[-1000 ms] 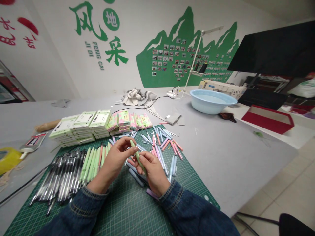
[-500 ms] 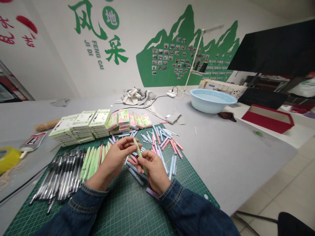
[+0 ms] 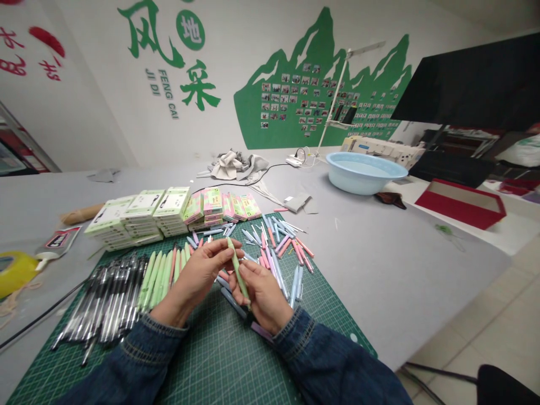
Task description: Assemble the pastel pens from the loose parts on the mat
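A light green pen (image 3: 237,269) is held tilted between both hands above the green cutting mat (image 3: 202,360). My left hand (image 3: 202,273) pinches its upper end with thumb and fingers. Lower on the barrel, my right hand (image 3: 262,292) grips it with the fingers closed. Blue, pink and purple pen parts (image 3: 274,253) lie scattered behind and around the right hand. To the left of my left hand are a row of light green pens (image 3: 157,278) and a bundle of clear pens with black grips (image 3: 105,301).
Stacked white-green boxes (image 3: 139,214) and small pink-green boxes (image 3: 211,203) stand behind the mat. Glue tube (image 3: 59,243) and yellow tape roll (image 3: 17,273) lie left. A light blue basin (image 3: 363,174), red box (image 3: 459,203) and crumpled cloth (image 3: 236,166) sit farther back.
The green pen has turned slightly in my hands and more of its lower end shows. My right hand's fingers have shifted along the barrel. The left hand has barely moved.
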Demonstrator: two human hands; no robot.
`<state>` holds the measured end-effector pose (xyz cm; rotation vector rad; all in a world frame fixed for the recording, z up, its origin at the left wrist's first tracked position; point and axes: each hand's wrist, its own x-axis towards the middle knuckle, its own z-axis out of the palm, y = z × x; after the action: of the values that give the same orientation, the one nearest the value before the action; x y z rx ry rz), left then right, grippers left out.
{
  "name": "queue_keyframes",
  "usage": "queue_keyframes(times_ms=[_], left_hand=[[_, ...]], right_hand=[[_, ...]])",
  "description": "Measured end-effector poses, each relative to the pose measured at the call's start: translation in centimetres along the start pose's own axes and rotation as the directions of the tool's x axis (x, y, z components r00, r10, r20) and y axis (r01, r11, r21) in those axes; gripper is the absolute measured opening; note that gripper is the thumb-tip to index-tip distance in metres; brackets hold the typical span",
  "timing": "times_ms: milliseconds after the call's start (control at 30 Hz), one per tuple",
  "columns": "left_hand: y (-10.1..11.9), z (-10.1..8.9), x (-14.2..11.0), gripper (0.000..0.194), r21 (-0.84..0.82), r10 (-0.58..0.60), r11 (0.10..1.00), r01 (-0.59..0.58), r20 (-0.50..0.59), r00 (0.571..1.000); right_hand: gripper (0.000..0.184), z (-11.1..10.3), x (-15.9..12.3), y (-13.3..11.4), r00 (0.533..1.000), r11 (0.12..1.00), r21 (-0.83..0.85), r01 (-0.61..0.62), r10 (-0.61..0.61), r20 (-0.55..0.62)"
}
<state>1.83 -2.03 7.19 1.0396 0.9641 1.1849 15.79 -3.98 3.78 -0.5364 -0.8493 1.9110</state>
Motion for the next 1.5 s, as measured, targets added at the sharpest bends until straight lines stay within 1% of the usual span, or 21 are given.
queue_keyframes(times_ms=[67, 133, 200, 300, 333, 400, 433, 500, 567, 600, 633, 667, 767, 933, 1000, 1067, 1167, 1267, 1400, 1433, 1500], left_hand=[[-0.1, 0.1, 0.0, 0.023, 0.015, 0.032, 0.999, -0.032, -0.02, 0.999], [-0.3, 0.2, 0.0, 0.022, 0.005, 0.048, 0.999, -0.048, -0.022, 0.999], [-0.3, 0.2, -0.1, 0.021, -0.035, 0.049, 0.998, -0.049, 0.001, 0.999], [-0.4, 0.3, -0.4, 0.019, -0.126, 0.055, 0.991, -0.049, 0.047, 0.997], [-0.4, 0.3, -0.5, 0.018, -0.156, 0.054, 0.987, -0.044, 0.06, 0.997], [-0.5, 0.3, -0.3, 0.017, -0.217, 0.03, 0.976, -0.017, 0.057, 0.998], [-0.6, 0.1, -0.1, 0.016, -0.254, 0.015, 0.967, -0.008, 0.023, 1.0], [-0.8, -0.4, 0.6, 0.013, -0.345, -0.011, 0.938, -0.03, -0.115, 0.993], [-1.1, -1.3, 1.3, 0.009, -0.433, -0.033, 0.896, -0.099, -0.287, 0.957], [-1.2, -1.7, 1.7, 0.01, -0.463, -0.05, 0.878, -0.125, -0.347, 0.936], [-1.3, -2.1, 1.9, 0.012, -0.485, -0.067, 0.864, -0.137, -0.381, 0.922], [-1.4, -2.3, 2.0, 0.014, -0.5, -0.083, 0.855, -0.137, -0.393, 0.916], [-1.7, -2.5, 2.0, 0.017, -0.528, -0.108, 0.841, -0.115, -0.371, 0.922], [-1.7, -1.9, 1.7, 0.017, -0.531, -0.091, 0.839, -0.122, -0.357, 0.93], [-1.4, -1.8, 1.5, 0.017, -0.527, -0.089, 0.841, -0.123, -0.359, 0.929], [-1.1, -1.6, 1.4, 0.017, -0.527, -0.097, 0.842, -0.115, -0.358, 0.929], [-0.7, -1.3, 1.3, 0.017, -0.522, -0.098, 0.846, -0.108, -0.352, 0.931], [-0.7, -1.4, 1.2, 0.016, -0.514, -0.082, 0.85, -0.115, -0.345, 0.935], [-1.0, -1.8, 1.3, 0.017, -0.518, -0.059, 0.845, -0.135, -0.341, 0.938], [-1.0, -1.9, 1.3, 0.017, -0.516, -0.055, 0.846, -0.137, -0.339, 0.939], [-1.0, -1.8, 1.3, 0.015, -0.509, -0.071, 0.854, -0.113, -0.328, 0.942]], right_hand=[[0.025, -0.1, 0.0, 0.1, 0.998, 0.998, -0.042, 0.042, -0.044, -0.045], [0.024, -0.3, 0.0, 0.2, 0.999, 0.997, -0.06, 0.04, -0.042, -0.034], [0.028, -0.5, 0.0, 0.2, 0.999, 1.0, -0.014, -0.022, 0.022, 0.043], [0.03, -0.6, -0.1, 0.1, 0.974, 0.981, 0.11, -0.161, 0.14, 0.178], [0.029, -0.7, -0.2, 0.0, 0.966, 0.973, 0.138, -0.188, 0.157, 0.206], [0.03, -0.6, -0.2, -0.2, 0.96, 0.969, 0.142, -0.204, 0.17, 0.224], [0.033, -0.6, -0.3, -0.3, 0.962, 0.973, 0.125, -0.194, 0.163, 0.219], [0.039, -0.4, -0.3, -0.7, 0.976, 0.987, 0.09, -0.133, 0.115, 0.184], [0.043, -0.2, -0.3, -1.2, 0.988, 0.997, 0.066, -0.044, 0.033, 0.149], [0.043, 0.0, -0.4, -1.4, 0.99, 0.999, 0.051, 0.001, -0.009, 0.143], [0.044, 0.1, -0.4, -1.6, 0.988, 0.999, 0.032, 0.036, -0.041, 0.146], [0.043, 0.1, -0.4, -1.7, 0.986, 0.998, 0.012, 0.06, -0.061, 0.155], [0.039, 0.1, -0.5, -1.7, 0.978, 0.995, -0.015, 0.097, -0.092, 0.186], [0.031, -0.1, -0.6, -1.2, 0.983, 0.995, 0.004, 0.105, -0.104, 0.151], [0.032, -0.1, -0.7, -1.2, 0.983, 0.997, 0.003, 0.081, -0.081, 0.167], [0.036, 0.0, -0.8, -1.4, 0.976, 0.998, 0.008, 0.065, -0.066, 0.207], [0.039, 0.2, -1.0, -1.7, 0.965, 0.997, 0.022, 0.071, -0.074, 0.25], [0.036, 0.3, -0.9, -1.6, 0.965, 0.996, 0.014, 0.087, -0.088, 0.247], [0.032, 0.2, -0.7, -0.9, 0.975, 0.993, 0.009, 0.114, -0.113, 0.193], [0.032, 0.2, -0.7, -0.8, 0.975, 0.994, 0.009, 0.113, -0.113, 0.191], [0.033, 0.3, -0.7, -0.8, 0.97, 0.996, 0.002, 0.094, -0.092, 0.224]])
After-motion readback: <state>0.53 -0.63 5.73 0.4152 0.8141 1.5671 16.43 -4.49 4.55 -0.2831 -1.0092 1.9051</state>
